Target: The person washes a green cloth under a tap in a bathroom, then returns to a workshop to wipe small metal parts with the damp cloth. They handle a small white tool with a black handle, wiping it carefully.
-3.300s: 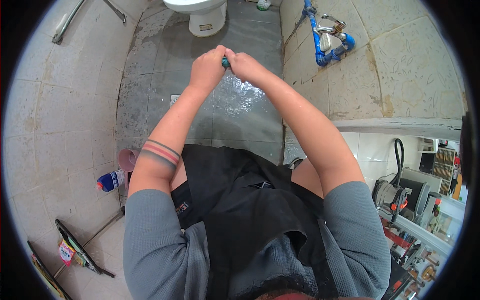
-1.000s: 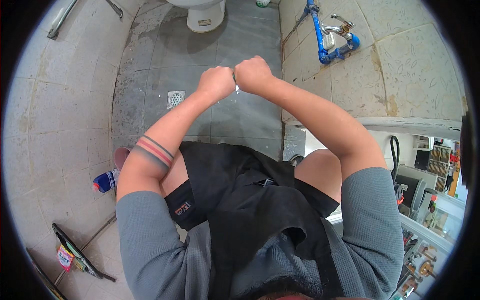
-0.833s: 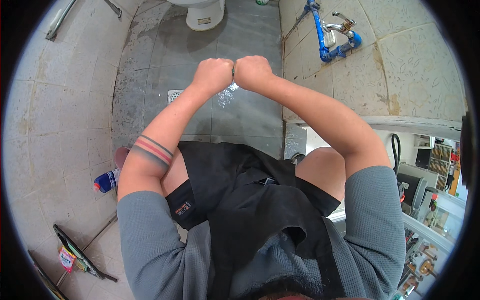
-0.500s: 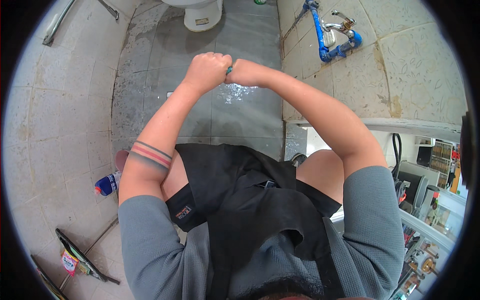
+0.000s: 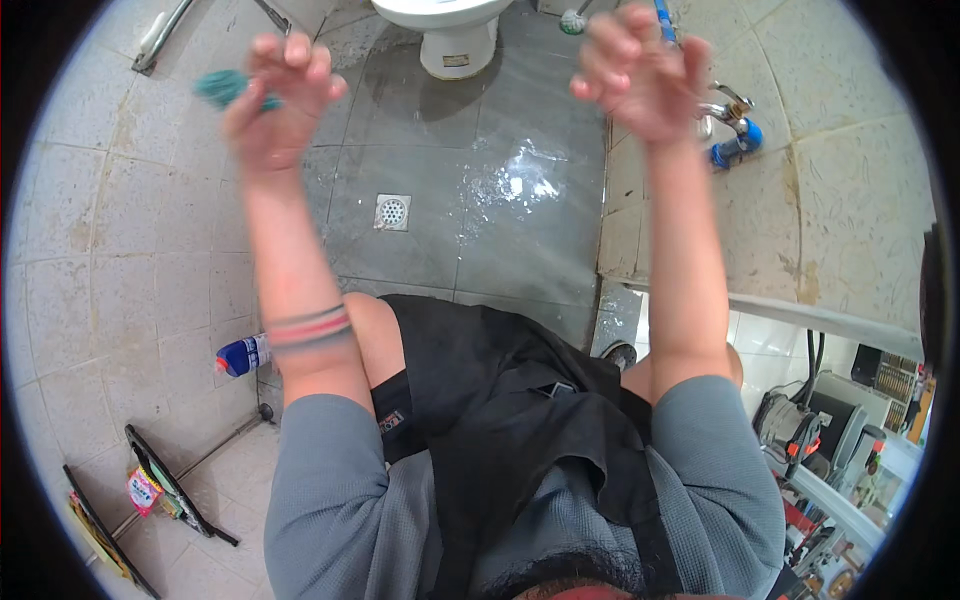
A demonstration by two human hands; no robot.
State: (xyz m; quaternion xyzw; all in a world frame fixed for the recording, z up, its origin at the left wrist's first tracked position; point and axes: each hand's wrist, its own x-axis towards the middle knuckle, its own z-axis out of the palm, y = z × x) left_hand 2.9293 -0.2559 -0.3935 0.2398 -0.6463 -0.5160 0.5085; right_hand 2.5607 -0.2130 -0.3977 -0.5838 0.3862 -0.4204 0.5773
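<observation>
My left hand [image 5: 283,110] is raised at the upper left with its fingers half curled. A green scouring pad [image 5: 222,89] is caught at its thumb and sticks out to the left; motion blurs it a little. On the other side, my right hand [image 5: 645,85] is raised in front of the tiled wall, apart from the left. Its fingers are spread, loosely bent and blurred, with nothing in them. Between and below the hands lies the wet grey tiled floor [image 5: 420,265], with water shining on it.
A white toilet [image 5: 458,50] stands at the far end, with a square floor drain [image 5: 393,212] nearer. Blue pipe with a metal tap [image 5: 735,103] juts from the right wall. A blue bottle [image 5: 242,356] sits by the left wall; a white-and-green brush [image 5: 573,22] lies far off.
My hands were together over the floor, closed around something green. They have parted and risen, the left going left with the scouring pad, the right going right and opening.
</observation>
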